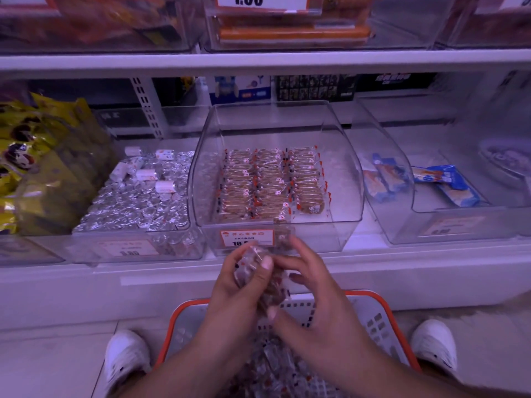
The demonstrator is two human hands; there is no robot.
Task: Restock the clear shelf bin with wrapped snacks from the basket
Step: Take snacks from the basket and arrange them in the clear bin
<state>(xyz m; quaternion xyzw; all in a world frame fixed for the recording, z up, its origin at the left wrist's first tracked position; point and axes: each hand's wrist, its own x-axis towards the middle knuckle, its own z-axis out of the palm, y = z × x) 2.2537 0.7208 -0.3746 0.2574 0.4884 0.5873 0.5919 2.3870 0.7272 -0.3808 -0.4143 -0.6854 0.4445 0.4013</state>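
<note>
A clear shelf bin (349, 179) stands in the middle of the lower shelf, with three neat rows of wrapped brown snacks (273, 182) in it. Below it, over the floor, an orange-rimmed white basket (382, 308) holds more wrapped snacks (270, 366). My left hand (235, 285) grips a stack of wrapped snacks (265, 278) above the basket, just in front of the bin's price label. My right hand (313, 294) curls round the same stack from the right, thumb underneath.
Left of the bin is a bin of silver-wrapped sweets (135, 202), and further left yellow bags (31, 156). To the right stands a clear bin with blue packets (442, 182). An upper shelf (258, 61) hangs above. My white shoes (126, 357) flank the basket.
</note>
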